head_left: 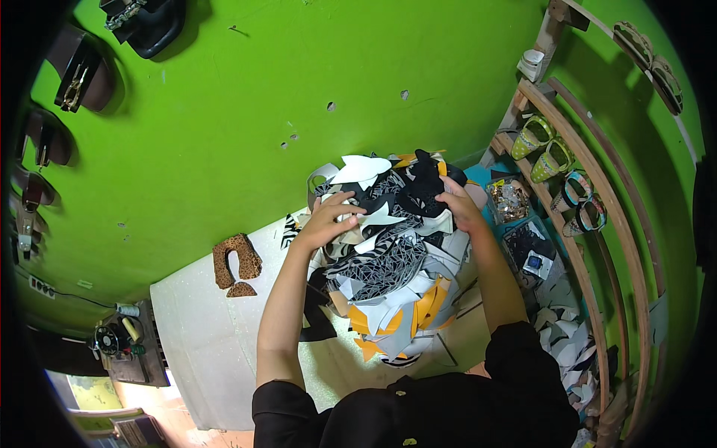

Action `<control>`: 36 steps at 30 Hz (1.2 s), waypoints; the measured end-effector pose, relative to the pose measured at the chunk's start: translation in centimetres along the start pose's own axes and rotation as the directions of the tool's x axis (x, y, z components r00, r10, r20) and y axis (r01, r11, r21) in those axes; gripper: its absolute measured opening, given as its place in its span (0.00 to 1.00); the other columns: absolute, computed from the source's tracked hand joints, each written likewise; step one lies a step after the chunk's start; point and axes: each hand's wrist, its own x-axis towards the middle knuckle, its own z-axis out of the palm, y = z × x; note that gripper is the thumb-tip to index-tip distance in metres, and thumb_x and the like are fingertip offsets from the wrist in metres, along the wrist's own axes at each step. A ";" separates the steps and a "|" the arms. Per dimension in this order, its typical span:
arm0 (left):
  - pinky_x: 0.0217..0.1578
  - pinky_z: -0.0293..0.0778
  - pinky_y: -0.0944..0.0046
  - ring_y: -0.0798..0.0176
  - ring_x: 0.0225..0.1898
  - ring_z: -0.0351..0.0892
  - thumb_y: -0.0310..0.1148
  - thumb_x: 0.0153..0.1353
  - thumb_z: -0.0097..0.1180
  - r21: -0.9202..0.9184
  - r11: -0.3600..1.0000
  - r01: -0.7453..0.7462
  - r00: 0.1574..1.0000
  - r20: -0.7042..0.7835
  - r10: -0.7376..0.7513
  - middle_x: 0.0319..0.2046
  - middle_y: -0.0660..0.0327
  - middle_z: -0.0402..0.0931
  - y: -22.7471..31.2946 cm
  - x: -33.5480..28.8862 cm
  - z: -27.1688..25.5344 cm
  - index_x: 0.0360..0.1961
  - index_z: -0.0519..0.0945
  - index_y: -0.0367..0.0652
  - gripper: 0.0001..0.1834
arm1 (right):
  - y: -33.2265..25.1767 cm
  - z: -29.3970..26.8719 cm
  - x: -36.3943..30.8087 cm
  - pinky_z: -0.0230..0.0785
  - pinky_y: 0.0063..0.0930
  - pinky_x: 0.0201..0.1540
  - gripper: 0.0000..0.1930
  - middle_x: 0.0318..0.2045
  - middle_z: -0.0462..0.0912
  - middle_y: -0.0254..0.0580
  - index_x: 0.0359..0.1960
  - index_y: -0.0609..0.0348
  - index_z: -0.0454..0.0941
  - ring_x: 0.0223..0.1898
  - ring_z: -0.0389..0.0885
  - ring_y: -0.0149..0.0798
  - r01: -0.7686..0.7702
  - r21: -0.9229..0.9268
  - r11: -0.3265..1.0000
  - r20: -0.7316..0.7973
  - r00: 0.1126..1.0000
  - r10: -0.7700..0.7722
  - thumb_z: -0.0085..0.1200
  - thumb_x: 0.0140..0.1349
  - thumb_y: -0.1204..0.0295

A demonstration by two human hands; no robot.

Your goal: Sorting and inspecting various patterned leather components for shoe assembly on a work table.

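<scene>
A tall heap of cut material scraps (pixel 388 261) in black, white, grey, orange and black-and-white patterns lies on the table before me. My left hand (pixel 331 220) rests on the heap's left side, its fingers spread over white and patterned pieces. On the far right side, my right hand (pixel 463 204) touches the heap with thumb and fingers apart, beside a black scrap (pixel 422 187). No piece is clearly gripped in either hand. A white scrap (pixel 361 170) with pointed ends tops the far side. The scraps hide the lower layers.
Leopard-print pieces (pixel 237 261) lie on the pale table (pixel 194 328) at left. A wooden rack (pixel 590 299) with green shoes (pixel 542 149) stands at right. Beside it are a clear container (pixel 509 200) and more scraps (pixel 564 336). The green wall (pixel 246 127) rises behind the table.
</scene>
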 end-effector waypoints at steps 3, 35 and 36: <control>0.65 0.38 0.43 0.45 0.67 0.51 0.65 0.62 0.30 -0.231 0.971 -0.067 0.981 -0.191 0.023 0.63 0.49 0.59 -0.9 -0.3 -0.6 0.50 0.79 0.50 0.36 | -1.1 1.3 -1.1 0.58 0.22 0.55 0.33 0.51 0.70 0.44 0.63 0.68 0.59 0.50 0.68 0.32 0.039 0.043 0.998 0.001 0.999 -0.039 0.50 0.52 0.77; 0.63 0.43 0.36 0.54 0.56 0.68 0.47 0.47 0.57 0.566 0.815 -0.123 0.974 -0.087 0.208 0.47 0.54 0.75 14.0 -3.4 7.9 0.38 0.82 0.43 0.21 | -0.7 -0.3 -11.1 0.48 0.29 0.66 0.29 0.63 0.63 0.48 0.63 0.61 0.60 0.66 0.56 0.41 0.001 -0.015 1.000 0.168 0.986 0.001 0.46 0.55 0.78; 0.62 0.41 0.33 0.56 0.55 0.69 0.46 0.48 0.57 0.591 0.801 -0.101 0.973 -0.108 0.202 0.46 0.57 0.75 13.7 -3.7 7.7 0.39 0.82 0.43 0.21 | -1.0 -0.4 -11.5 0.49 0.29 0.65 0.29 0.61 0.64 0.48 0.62 0.60 0.61 0.65 0.59 0.41 0.006 -0.069 0.998 0.126 0.992 0.003 0.47 0.56 0.77</control>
